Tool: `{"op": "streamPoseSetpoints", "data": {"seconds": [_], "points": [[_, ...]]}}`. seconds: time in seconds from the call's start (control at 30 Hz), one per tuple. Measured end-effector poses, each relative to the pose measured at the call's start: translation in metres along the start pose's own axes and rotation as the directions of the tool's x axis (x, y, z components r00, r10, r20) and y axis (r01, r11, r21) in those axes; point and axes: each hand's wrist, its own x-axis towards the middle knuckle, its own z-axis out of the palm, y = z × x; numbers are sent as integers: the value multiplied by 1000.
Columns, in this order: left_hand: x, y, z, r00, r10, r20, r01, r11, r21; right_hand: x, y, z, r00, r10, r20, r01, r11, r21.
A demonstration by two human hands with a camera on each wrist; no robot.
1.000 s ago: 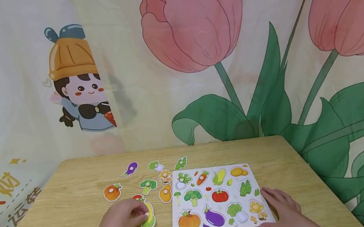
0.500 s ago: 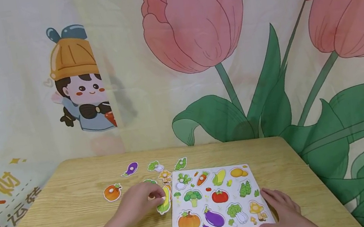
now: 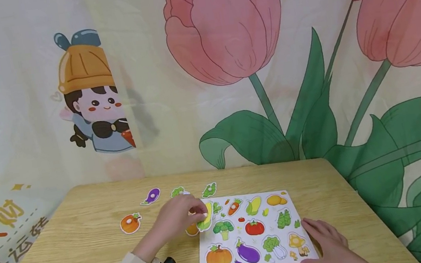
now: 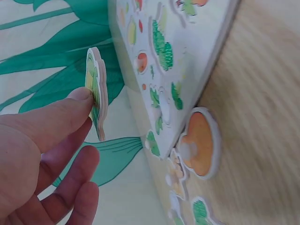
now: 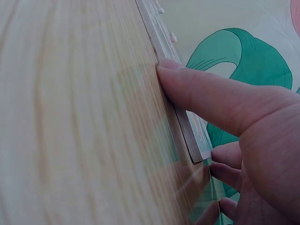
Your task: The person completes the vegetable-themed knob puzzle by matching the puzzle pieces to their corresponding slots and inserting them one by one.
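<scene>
The left hand [image 3: 176, 217] pinches the corn [image 3: 204, 225] by its knob [image 3: 205, 215], raised at the board's [image 3: 270, 226] ten-o'clock corner. The right hand [image 3: 333, 244] rests, unclenched, at four o'clock. Seemingly light, stiff, the corn suits that knob hold.

The head view looks forward and down from behind the left hand [image 3: 172, 220], far enough back to frame the whole vegetable puzzle board [image 3: 270, 224] right of its grip and the tulip backdrop [image 3: 239, 33] beyond. The 2 wrist views sit close to their hands, rolled sideways; the right wrist view skims the wooden table [image 5: 89, 117]. All 3 share the vegetable puzzle board.
</scene>
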Motion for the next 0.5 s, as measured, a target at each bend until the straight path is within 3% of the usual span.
{"op": "streamPoseSetpoints", "data": {"seconds": [0.3,0.5], "points": [[26,6,10,998,55,8,-55,998,8,-1,0,-1,1000,3,9,-4,1000,21],[39,12,18,998,65,27,-65,997,-31,-2,-2,-2,1000,-12,3,12,1000,9]]}}
